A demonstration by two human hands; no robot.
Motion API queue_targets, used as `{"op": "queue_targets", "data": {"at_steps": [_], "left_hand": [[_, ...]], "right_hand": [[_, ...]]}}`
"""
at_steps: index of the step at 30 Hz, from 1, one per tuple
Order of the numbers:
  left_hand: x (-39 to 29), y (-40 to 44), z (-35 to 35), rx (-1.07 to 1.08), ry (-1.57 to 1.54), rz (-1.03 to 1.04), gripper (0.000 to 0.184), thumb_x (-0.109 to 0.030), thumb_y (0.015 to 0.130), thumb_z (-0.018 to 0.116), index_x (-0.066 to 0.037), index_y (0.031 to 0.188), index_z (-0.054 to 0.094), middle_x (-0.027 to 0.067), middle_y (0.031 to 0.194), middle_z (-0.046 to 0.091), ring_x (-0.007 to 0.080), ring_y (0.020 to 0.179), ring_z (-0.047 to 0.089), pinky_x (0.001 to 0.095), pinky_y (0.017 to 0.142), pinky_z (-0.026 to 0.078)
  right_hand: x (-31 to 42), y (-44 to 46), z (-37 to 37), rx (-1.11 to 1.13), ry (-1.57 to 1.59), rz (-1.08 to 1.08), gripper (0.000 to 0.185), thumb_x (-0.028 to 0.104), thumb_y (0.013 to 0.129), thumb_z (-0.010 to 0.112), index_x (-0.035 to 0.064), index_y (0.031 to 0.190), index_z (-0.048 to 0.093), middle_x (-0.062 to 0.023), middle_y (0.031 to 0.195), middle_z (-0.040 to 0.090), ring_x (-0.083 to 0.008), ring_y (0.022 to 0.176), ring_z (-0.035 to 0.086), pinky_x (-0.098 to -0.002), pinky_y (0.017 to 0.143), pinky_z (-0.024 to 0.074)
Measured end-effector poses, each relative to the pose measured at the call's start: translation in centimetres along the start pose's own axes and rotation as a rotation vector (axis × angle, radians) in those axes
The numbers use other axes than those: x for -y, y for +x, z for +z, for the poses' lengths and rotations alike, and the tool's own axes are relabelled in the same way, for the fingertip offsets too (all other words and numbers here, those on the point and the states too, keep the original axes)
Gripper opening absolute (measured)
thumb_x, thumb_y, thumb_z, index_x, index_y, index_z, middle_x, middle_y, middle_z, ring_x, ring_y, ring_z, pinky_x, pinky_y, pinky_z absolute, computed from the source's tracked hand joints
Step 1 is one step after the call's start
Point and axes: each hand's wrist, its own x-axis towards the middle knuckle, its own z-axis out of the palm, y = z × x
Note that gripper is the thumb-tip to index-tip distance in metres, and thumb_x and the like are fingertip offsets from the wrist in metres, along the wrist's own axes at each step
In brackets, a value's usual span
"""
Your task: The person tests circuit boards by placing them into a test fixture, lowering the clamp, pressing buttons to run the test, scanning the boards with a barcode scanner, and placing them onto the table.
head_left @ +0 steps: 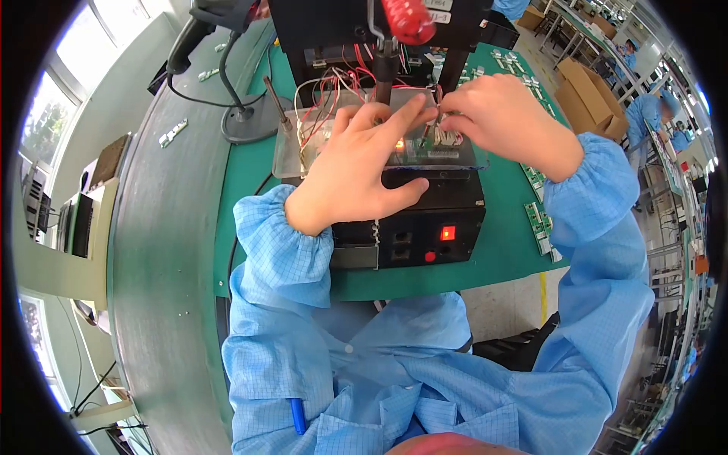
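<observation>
My left hand (360, 163) lies spread over the transparent plate (288, 155) of a black test fixture, its fingers reaching toward the wiring and its thumb stretched out to the right. Just right of those fingertips, my right hand (504, 117) is closed in a pinch near the plate's right side. What sits between its fingertips is hidden. Below them is a white bundle of wires or a connector (447, 138), and an orange light (400, 144) glows beside my left fingers. Red and white wires (322, 102) run behind the left hand.
The fixture's front box (425, 220) has a lit red switch (448, 233). A red handle (409, 19) hangs above. At the left stands a scanner on a stand (243, 114). Circuit boards (540, 224) lie along the green mat's right side. A cardboard box (591, 98) and co-workers are beyond.
</observation>
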Motion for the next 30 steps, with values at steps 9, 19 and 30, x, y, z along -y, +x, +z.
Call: {"op": "queue_targets", "data": {"at_steps": [9, 19, 30], "left_hand": [[0.1, 1.7, 0.5, -0.253, 0.05, 0.003, 0.039, -0.018, 0.076, 0.07, -0.011, 0.114, 0.064, 0.0074, 0.087, 0.063, 0.0246, 0.067, 0.062, 0.035, 0.059, 0.051], [-1.5, 2.0, 0.6, 0.072, 0.248, -0.013, 0.075, -0.039, 0.061, 0.081, -0.01, 0.125, 0.057, 0.011, 0.122, 0.05, 0.0314, 0.111, 0.05, 0.0417, 0.089, 0.045], [-0.8, 1.7, 1.7, -0.004, 0.332, 0.049, 0.084, -0.037, 0.058, 0.083, -0.007, 0.13, 0.053, 0.0127, 0.14, 0.041, 0.0355, 0.123, 0.042, 0.0478, 0.1, 0.034]], "right_hand": [[4.2, -3.5, 5.6, -0.64, 0.148, 0.308, 0.027, 0.019, 0.075, 0.076, 0.0135, 0.101, 0.074, -0.0043, 0.094, 0.055, -0.0249, 0.093, 0.053, -0.0347, 0.076, 0.0449], [6.7, -5.0, 7.9, -0.589, 0.15, 0.505, 0.079, 0.049, 0.064, 0.079, 0.0214, 0.134, 0.055, -0.0153, 0.147, 0.033, -0.0412, 0.135, 0.029, -0.0533, 0.106, 0.0241], [6.6, -5.4, 7.9, -0.593, 0.225, 0.515, 0.078, 0.053, 0.065, 0.078, 0.0258, 0.134, 0.055, -0.0114, 0.149, 0.034, -0.0398, 0.136, 0.027, -0.0532, 0.107, 0.0224]]}}
